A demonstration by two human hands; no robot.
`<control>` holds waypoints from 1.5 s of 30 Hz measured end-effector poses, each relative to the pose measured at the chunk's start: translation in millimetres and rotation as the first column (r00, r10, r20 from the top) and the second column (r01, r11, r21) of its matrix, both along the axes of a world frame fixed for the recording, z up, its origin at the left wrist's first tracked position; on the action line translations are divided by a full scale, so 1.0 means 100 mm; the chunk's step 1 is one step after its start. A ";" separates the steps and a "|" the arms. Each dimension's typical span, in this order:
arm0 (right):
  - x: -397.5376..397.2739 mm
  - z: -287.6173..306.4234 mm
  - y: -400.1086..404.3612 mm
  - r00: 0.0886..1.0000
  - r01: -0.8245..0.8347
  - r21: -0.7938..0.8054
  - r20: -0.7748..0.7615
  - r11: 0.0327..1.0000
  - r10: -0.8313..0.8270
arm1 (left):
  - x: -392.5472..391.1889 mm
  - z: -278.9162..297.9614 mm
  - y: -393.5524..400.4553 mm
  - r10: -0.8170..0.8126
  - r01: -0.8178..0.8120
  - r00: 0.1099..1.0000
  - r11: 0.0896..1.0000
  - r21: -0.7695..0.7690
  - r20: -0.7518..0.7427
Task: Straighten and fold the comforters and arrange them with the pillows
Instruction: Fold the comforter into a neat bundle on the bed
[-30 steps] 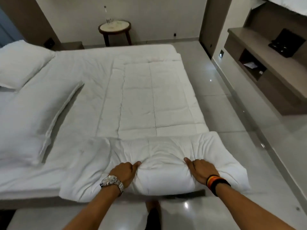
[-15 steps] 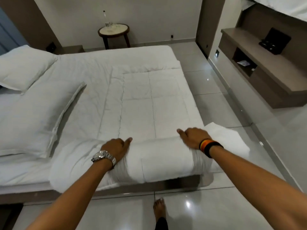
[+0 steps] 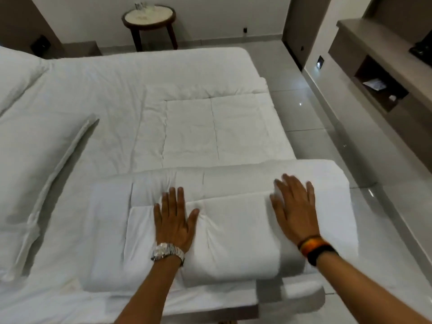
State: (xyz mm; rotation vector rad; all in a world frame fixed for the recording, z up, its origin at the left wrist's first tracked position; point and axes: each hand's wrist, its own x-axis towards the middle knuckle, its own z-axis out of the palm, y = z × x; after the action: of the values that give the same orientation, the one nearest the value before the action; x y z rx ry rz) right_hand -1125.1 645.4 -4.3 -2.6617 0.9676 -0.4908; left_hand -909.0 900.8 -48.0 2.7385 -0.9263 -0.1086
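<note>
White comforter [image 3: 233, 235] sits rolled up at the bed's [image 3: 140, 73] near edge. Both hands lie flat on top, left hand [image 3: 174, 220] and right hand [image 3: 294, 211], fingers spread, gripping nothing. Pillows [image 3: 39, 155] lie off left.

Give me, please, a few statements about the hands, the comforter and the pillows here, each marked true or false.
1. Both hands lie flat on the folded comforter. True.
2. The left hand grips a pillow. False: its fingers are spread on the comforter.
3. The right hand wears a silver watch. False: the watch is on the left wrist.
4. The near pillow lies left of the comforter. True.
5. A round side table stands beyond the bed. True.
</note>
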 end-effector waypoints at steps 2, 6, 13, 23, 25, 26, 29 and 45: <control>-0.21 -0.34 0.12 0.987 -0.045 -0.023 -0.154 0.999 0.041 | 0.24 -0.13 -0.19 -0.006 0.006 1.000 1.000 0.026 -0.002; 0.06 -0.79 -0.26 0.929 -0.050 0.007 -0.367 0.999 0.049 | 0.44 -0.25 -0.43 -0.015 0.017 0.999 0.998 0.068 -0.032; -0.77 -0.77 0.56 0.988 0.019 0.065 -0.152 0.998 -0.009 | -0.62 0.01 0.42 -0.037 0.028 0.999 0.977 -0.211 -0.038; -0.84 -1.38 0.47 0.996 0.074 -0.164 0.070 0.984 -0.064 | -0.77 -0.71 0.63 -0.011 0.055 0.978 0.977 -0.206 0.210; -0.56 -1.42 0.29 0.993 0.083 -0.183 0.094 0.980 -0.067 | -0.52 -0.77 0.43 0.017 0.059 0.969 0.952 -0.301 0.245; -0.41 -1.39 0.20 0.996 0.078 -0.190 0.068 0.979 -0.066 | -0.40 -0.78 0.31 0.043 0.039 0.970 0.943 -0.331 0.237; 0.01 -1.34 -0.04 0.998 0.042 -0.136 -0.046 0.990 -0.049 | -0.07 -0.84 0.02 0.070 -0.039 0.990 0.968 -0.246 0.120; -0.82 -0.05 0.75 0.873 -0.075 0.121 -0.471 0.990 0.124 | -0.93 0.57 1.00 0.033 -0.019 0.997 0.980 0.197 -0.071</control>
State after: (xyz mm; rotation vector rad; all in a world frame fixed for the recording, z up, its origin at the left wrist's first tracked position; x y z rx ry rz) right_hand -1207.6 720.9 -8.9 -2.7759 0.9347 0.2538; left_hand -1001.6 1000.4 8.7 2.9025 -0.9034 -0.3105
